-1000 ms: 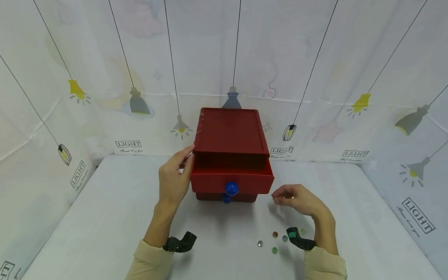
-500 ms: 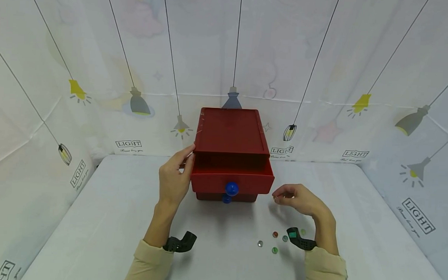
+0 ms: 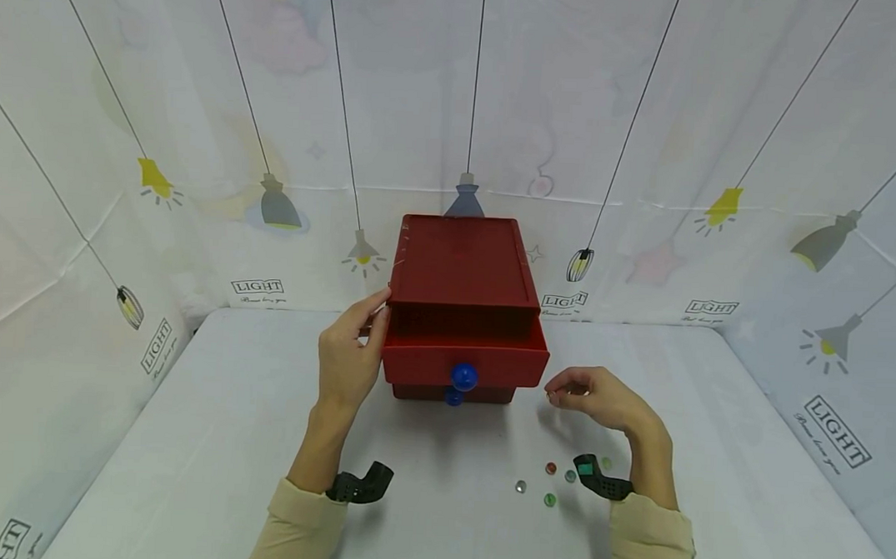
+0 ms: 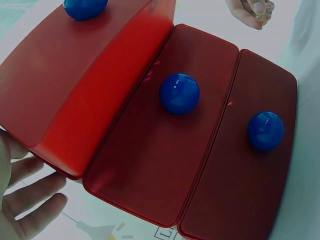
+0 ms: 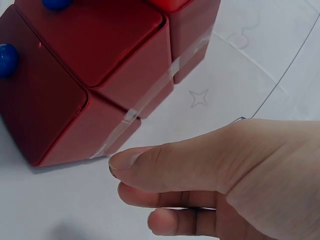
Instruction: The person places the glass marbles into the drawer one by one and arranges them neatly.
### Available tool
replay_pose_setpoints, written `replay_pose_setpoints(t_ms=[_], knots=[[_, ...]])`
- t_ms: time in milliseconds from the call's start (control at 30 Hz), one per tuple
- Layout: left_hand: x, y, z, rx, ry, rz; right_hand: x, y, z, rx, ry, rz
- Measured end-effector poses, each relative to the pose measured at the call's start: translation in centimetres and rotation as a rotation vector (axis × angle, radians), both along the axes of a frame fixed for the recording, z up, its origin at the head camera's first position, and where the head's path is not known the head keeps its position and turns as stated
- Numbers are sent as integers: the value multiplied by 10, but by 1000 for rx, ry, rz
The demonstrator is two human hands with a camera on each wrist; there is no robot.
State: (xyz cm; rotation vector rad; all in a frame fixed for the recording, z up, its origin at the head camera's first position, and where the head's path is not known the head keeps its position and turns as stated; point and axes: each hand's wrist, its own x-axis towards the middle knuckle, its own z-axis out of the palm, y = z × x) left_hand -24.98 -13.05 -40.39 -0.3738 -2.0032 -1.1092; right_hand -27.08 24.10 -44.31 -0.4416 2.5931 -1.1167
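Observation:
A red drawer cabinet (image 3: pixel 460 259) with blue knobs stands at the table's middle. Its top drawer (image 3: pixel 465 367) is pulled out; the two lower drawers, seen in the left wrist view, are pushed in. My left hand (image 3: pixel 349 358) rests its fingertips against the cabinet's left side, fingers fairly straight and spread. To the right of the cabinet, my right hand (image 3: pixel 596 396) pinches a small orange-tinted glass marble (image 4: pixel 260 19) between thumb and finger, above the table. In the right wrist view, the thumb hides the marble.
Several glass marbles lie near the right forearm: a red one (image 3: pixel 551 468), a green one (image 3: pixel 550 500), a clear one (image 3: pixel 521 487), a bluish one (image 3: pixel 570 477) and a pale green one (image 3: pixel 606 463). A curtain (image 3: pixel 396 102) printed with lamps hangs behind the white table (image 3: pixel 223 436).

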Motion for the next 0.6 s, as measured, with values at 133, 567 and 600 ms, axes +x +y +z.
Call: replay_pose_setpoints(t_ms=[133, 567, 600], knots=[[0, 0, 0, -1, -2, -2, 0, 0, 0, -2, 2, 2], [0, 1, -1, 10, 15, -4, 0, -1, 1, -6, 4, 3], [0, 1, -1, 11, 17, -5, 0, -1, 1, -6, 4, 2]])
